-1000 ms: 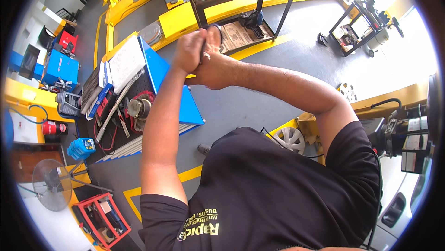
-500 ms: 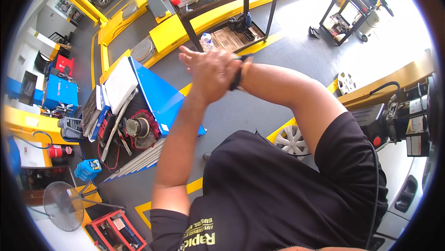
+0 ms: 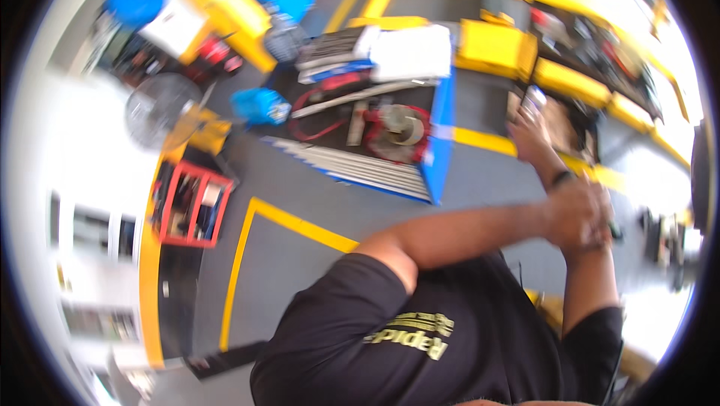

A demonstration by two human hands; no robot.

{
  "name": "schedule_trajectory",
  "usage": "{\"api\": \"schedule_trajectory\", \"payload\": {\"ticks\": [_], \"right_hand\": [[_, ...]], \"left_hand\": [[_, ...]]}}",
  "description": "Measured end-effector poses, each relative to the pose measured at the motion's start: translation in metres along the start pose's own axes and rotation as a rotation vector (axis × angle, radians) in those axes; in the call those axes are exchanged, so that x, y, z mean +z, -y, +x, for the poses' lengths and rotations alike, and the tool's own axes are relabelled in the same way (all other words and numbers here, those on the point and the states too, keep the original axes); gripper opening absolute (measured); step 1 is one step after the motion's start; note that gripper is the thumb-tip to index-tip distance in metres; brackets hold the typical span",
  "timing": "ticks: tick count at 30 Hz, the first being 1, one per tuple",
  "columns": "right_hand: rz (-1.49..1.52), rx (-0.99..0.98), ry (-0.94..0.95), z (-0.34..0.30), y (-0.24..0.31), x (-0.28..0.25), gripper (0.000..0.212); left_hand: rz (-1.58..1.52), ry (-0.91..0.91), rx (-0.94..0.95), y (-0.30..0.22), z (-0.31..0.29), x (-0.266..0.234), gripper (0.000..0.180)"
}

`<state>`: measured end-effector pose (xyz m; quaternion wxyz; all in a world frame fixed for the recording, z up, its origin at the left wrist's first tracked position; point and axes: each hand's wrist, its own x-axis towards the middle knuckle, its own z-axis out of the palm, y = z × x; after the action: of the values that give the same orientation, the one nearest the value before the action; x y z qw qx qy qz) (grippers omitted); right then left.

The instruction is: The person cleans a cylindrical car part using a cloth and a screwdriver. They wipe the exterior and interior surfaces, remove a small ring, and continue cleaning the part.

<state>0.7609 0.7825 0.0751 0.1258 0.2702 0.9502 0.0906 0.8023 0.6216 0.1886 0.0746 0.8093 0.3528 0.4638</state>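
Note:
Across my front, my left hand [image 3: 579,213] is wrapped around my right forearm [image 3: 591,267], close below the wrist. A dark band [image 3: 562,178] circles the right wrist. Beyond it reaches my right hand [image 3: 531,136], blurred, its fingers seemingly stretched out with nothing plainly held. Just past those fingertips appears a clear bottle [image 3: 534,97], in line with the lower shelf of a dark cart; whether they touch is hard to tell.
A blue-sided cart [image 3: 442,121] holds a white sheet, tools and a red cloth with a round metal part. Beyond are yellow lift ramps [image 3: 495,49]. To the left stand a fan [image 3: 166,111], a red rack [image 3: 196,203] and a blue container [image 3: 260,106].
My view has swung left, so the blue-sided cart now sits nearer the middle. My joined arms have shifted to the right of the picture, and the left hand grips lower on the right arm.

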Motion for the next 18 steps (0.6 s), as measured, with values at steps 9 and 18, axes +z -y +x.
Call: {"api": "schedule_trajectory", "payload": {"ticks": [9,18], "right_hand": [[0.102,0.051,-0.007,0.020,0.042,-0.018,0.045],[-0.213,-0.083,0.077,0.030,0.059,0.002,0.028]], "left_hand": [[0.074,-0.075,-0.171,0.092,-0.060,-0.042,0.040],[-0.103,0.076,-0.127,0.012,-0.025,-0.024,0.041]]}}
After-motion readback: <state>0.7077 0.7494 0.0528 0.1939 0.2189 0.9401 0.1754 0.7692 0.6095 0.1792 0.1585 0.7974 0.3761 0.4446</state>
